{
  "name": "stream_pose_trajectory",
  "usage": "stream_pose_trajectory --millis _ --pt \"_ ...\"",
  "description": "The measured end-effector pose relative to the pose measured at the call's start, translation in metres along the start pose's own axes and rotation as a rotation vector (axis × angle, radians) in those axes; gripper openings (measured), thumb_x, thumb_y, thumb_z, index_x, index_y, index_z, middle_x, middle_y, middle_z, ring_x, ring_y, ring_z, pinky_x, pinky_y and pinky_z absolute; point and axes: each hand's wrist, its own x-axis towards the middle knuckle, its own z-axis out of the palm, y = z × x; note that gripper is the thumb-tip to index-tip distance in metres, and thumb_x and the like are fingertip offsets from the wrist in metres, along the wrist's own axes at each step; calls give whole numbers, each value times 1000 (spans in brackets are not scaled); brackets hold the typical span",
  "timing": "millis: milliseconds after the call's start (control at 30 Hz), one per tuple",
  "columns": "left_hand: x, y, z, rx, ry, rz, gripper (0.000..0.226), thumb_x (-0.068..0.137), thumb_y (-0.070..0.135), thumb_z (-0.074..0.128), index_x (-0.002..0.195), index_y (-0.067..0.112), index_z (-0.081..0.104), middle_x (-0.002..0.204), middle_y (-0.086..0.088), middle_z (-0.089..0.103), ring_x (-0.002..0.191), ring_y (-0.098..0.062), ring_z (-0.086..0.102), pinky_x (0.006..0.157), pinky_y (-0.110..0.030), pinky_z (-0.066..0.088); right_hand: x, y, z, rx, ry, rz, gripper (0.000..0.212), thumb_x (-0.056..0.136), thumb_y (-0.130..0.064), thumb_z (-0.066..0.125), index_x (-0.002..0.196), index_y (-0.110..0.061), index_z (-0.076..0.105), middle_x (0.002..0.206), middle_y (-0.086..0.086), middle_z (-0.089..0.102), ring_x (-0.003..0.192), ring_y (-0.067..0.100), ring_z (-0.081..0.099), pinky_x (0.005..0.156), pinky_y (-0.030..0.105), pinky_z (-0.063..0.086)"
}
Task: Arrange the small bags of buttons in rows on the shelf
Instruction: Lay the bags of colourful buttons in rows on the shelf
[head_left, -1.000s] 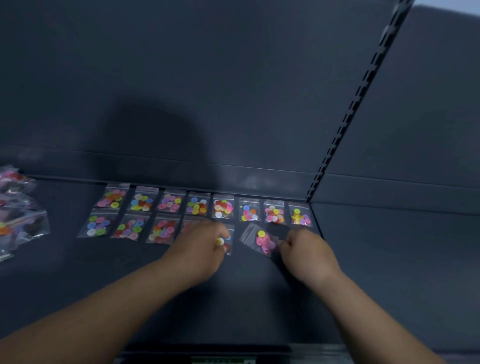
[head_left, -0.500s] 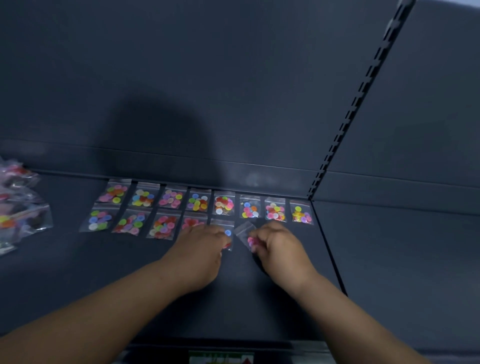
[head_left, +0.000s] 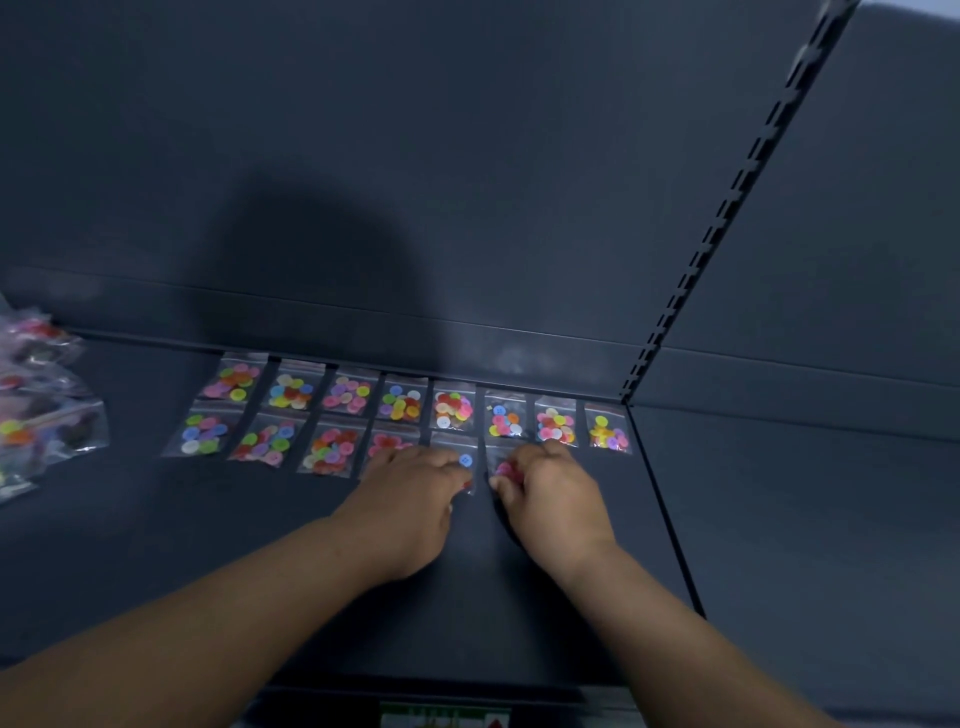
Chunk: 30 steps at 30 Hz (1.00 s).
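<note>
Illegible green-red label (head_left: 444, 717) on shelf (head_left: 208, 545) edge

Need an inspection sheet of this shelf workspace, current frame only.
Surface: dark shelf, flat, partly in shadow.
Job's things: back row of eight bags against the back wall; front row of six, with two slots unfilled at its right end.
Clutter: pile of loose bags at far left.
Hands: left hand rests on front bags four and five, grip unclear; right hand is curled on the sixth bag.
Cables: nothing seen.
Surroundings: slotted rail at right; label on the front edge, unreadable.
</note>
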Motion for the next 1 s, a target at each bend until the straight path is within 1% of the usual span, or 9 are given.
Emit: stream_pose_trajectory --millis 200,367,467,533,667,767,833,900,1000 --pt "-1 -4 0 -14 15 6 53 96 20 39 147 28 27 157 6 18 143 -14 14 115 -34 4 -1 -2 -4 -20 0 10 25 91 -38 53 99 -16 58 103 2 53 92 25 58 71 28 42" --pt "-5 -9 -7 -31 86 -8 54 97 24 41 148 29 24 157 6 15 144 -12 10 115 -31 3 0 -16 -14 -42 40 -54 40 94 -41 48 126 -17 52 121 5 53 113 25 54 80 30 45" --pt "-11 -21 -12 -34 150 -44 53 95 28 44 146 29 28 156 6 19 143 -13 14 114 -31 8 5 -32 -14 -27 67 -142 32 92 -37 51 114 -15 57 110 4 55 103 24 54 75 28 42" --pt "-18 -36 -16 -31 209 -56 52 93 30 46 144 30 33 154 6 26 141 -13 20 113 -33 14 10 -46 -7 -2 61 -216 28 90 -33 55 111 -14 59 106 5 55 102 26 52 79 30 43" --pt "-46 -69 -32 22 299 -119 51 89 37 49 138 28 42 148 2 37 137 -19 31 108 -37 23 19 -87 12 -1 48 -391 36 81 -28 62 115 -14 62 110 7 59 104 31 53 92 37 46" --pt "-74 -103 -44 84 309 -193 53 89 41 51 139 29 40 148 4 36 137 -17 30 108 -35 22 21 -128 28 23 21 -470 46 77 -31 60 120 -15 61 120 9 60 108 33 55 95 41 45" --pt "-95 -128 -51 118 339 -234 52 87 41 55 136 29 45 143 3 42 133 -19 38 105 -36 28 22 -158 39 35 -3 -516 49 78 -36 56 123 -16 60 124 9 59 113 33 53 98 43 45" --pt "-116 -153 -60 133 375 -287 51 84 40 59 132 25 51 139 -2 50 128 -24 45 102 -40 34 24 -189 49 -1 -44 -579 50 83 -39 54 129 -18 54 132 6 53 121 30 47 104 41 39" --pt "-148 -193 -70 132 324 -396 56 89 43 54 141 25 41 150 -1 35 138 -21 31 110 -38 22 27 -237 65 -29 -130 -660 53 91 -39 52 140 -21 42 144 2 40 132 25 34 112 38 27"
